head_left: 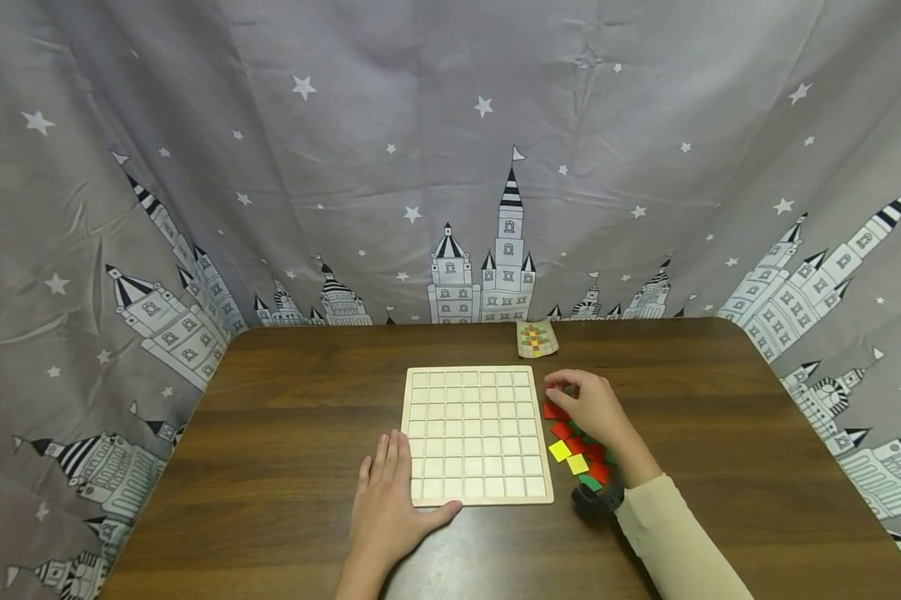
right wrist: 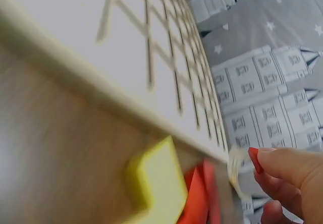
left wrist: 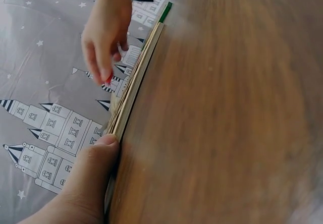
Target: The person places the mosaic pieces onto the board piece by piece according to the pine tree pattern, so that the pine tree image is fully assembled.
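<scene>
A pale wooden board (head_left: 463,435) with a grid of square recesses lies on the table. My left hand (head_left: 387,504) rests at its near left corner, fingers straight along the left side and thumb against the near edge. Between thumb and fingertips, my right hand (head_left: 598,407) pinches a small red tile (right wrist: 255,159), held up off the table just right of the board's upper part. Beneath and beside that hand lies a loose pile of red tiles (head_left: 561,430), yellow tiles (head_left: 559,451) and green tiles (head_left: 589,482). The right hand and forearm hide part of the pile.
A small card (head_left: 538,340) with a coloured grid pattern lies at the table's back edge, beyond the board. The brown wooden table (head_left: 292,442) backs onto a grey curtain (head_left: 420,100) printed with castles and stars.
</scene>
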Demonstrator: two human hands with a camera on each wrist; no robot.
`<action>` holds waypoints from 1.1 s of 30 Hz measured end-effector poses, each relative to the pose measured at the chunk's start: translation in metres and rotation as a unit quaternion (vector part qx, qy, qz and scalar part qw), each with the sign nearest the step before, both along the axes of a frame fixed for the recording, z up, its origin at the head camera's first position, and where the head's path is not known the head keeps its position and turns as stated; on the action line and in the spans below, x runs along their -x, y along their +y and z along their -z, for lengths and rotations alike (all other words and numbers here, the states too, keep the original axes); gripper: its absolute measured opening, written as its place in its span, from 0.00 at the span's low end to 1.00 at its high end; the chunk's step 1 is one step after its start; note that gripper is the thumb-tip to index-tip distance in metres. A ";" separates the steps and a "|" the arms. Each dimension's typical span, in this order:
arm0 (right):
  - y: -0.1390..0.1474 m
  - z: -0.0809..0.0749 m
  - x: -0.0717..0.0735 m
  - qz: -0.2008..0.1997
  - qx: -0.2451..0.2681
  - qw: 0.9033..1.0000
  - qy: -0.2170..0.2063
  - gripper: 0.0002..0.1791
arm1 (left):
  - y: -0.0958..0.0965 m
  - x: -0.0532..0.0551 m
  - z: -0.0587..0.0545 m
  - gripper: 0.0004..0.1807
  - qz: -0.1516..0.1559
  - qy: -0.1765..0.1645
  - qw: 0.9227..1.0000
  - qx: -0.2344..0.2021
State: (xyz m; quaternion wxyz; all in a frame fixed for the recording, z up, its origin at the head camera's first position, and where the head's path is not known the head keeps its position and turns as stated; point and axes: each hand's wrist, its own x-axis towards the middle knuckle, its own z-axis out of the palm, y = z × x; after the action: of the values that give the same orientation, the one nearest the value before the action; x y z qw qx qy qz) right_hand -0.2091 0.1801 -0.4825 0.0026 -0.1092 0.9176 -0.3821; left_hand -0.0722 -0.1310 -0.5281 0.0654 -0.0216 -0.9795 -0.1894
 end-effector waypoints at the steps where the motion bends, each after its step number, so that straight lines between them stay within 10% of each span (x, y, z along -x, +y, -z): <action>1: -0.005 -0.002 0.004 -0.006 0.008 1.000 -0.005 0.13 | 0.000 0.000 0.000 0.72 0.000 0.000 1.000 0.000; 16: -0.091 0.000 0.044 -0.076 0.042 0.995 -0.042 0.11 | 0.000 0.001 -0.001 0.73 -0.003 -0.016 1.000 0.011; 33: -0.111 0.011 0.048 -0.069 -0.032 0.997 -0.028 0.11 | 0.001 0.002 0.000 0.73 -0.004 0.001 1.000 0.018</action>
State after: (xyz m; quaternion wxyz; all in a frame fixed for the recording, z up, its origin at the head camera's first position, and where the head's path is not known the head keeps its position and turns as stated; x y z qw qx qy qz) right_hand -0.2574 0.0689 -0.4935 0.0584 -0.1614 0.9193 -0.3543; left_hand -0.0742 -0.1303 -0.5286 0.0671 -0.0189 -0.9828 -0.1713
